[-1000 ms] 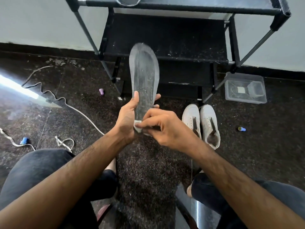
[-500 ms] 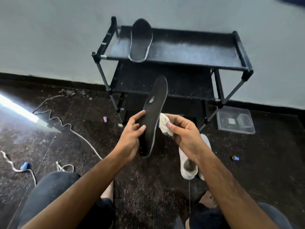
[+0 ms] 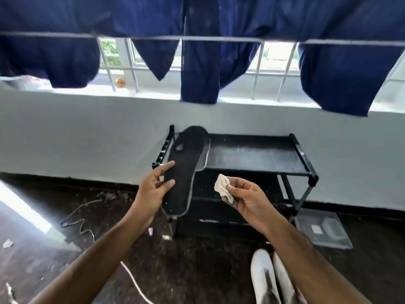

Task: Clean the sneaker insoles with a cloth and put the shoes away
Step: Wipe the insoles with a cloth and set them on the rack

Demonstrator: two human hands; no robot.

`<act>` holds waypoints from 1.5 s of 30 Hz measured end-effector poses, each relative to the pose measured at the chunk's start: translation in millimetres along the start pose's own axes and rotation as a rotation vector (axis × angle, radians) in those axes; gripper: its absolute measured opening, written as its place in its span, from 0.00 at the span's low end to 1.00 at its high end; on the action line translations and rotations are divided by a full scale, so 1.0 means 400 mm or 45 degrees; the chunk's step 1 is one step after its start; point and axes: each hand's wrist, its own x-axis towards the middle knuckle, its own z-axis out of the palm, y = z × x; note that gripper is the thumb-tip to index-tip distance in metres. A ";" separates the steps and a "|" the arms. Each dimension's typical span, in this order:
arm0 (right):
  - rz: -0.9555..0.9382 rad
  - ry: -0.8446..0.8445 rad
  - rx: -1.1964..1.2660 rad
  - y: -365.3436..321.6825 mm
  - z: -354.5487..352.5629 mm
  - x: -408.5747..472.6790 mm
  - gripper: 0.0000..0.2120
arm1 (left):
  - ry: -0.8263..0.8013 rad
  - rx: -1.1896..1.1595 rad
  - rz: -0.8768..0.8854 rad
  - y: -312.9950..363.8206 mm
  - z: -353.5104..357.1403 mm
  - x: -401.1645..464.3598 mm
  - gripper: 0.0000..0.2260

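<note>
My left hand (image 3: 154,189) grips a black insole (image 3: 184,170) by its left edge near the heel, dark fabric side toward me, toe pointing up toward the rack's top shelf. My right hand (image 3: 247,200) pinches a small crumpled whitish cloth (image 3: 223,188), held a short way right of the insole and not touching it. A second insole (image 3: 206,153) lies on the top shelf, mostly hidden behind the held one, only its pale edge showing. Two white sneakers (image 3: 271,279) stand side by side on the floor at the bottom right, partly hidden by my right forearm.
A black shoe rack (image 3: 302,159) stands against a white wall. A clear plastic lid or box (image 3: 322,229) lies on the dark floor to its right. White and dark cables (image 3: 81,220) trail on the left floor. Dark blue cloths (image 3: 201,69) hang from a line above.
The view has tilted upward, showing window and hanging cloths. The insole went from pale underside to dark fabric side toward me, and my right hand with the cloth has drawn away from it.
</note>
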 end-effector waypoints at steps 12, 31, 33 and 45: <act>0.009 0.050 -0.125 -0.097 0.049 0.189 0.09 | 0.092 0.610 -0.113 0.002 -0.042 0.423 0.28; 0.030 0.130 -0.111 -0.072 0.007 0.303 0.10 | -0.031 1.341 -0.110 -0.104 -0.014 0.527 0.24; 0.033 0.121 -0.108 -0.072 0.009 0.303 0.10 | -0.012 1.371 -0.141 -0.108 -0.009 0.533 0.20; 0.038 0.075 -0.162 -0.053 0.004 0.300 0.09 | 0.001 1.654 -0.146 -0.114 0.138 0.522 0.26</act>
